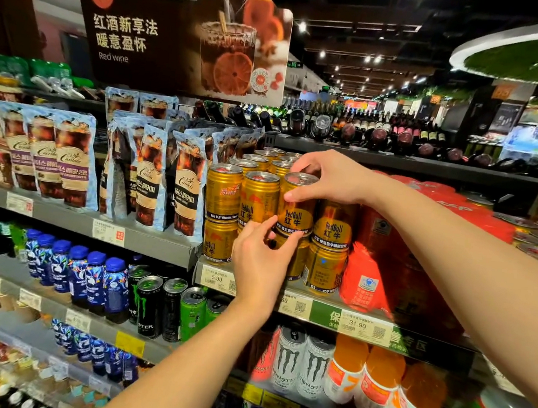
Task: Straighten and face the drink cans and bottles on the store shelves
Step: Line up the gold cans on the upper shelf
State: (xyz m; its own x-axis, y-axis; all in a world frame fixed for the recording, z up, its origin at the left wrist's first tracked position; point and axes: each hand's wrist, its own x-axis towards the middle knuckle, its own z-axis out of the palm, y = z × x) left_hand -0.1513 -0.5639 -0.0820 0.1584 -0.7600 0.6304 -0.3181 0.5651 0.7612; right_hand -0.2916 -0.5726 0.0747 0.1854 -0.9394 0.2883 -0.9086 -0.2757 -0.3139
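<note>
Gold Red Bull cans stand stacked two high on a grey shelf (322, 312) at chest height. My right hand (327, 176) grips the top rim of one upper-row gold can (295, 210), whose label faces me. My left hand (259, 262) holds the bottom edge of that same can from below, fingers curled around its base. More gold cans stand to the left (224, 192) and right (333, 227), with further rows behind.
Coffee drink pouches (73, 160) fill the shelf to the left. Red multipacks (422, 253) sit to the right. Below stand blue bottles (94, 278), Monster cans (151, 304) and orange-capped bottles (378, 381). Wine bottles (368, 134) line the top shelf under a Red wine sign (184, 45).
</note>
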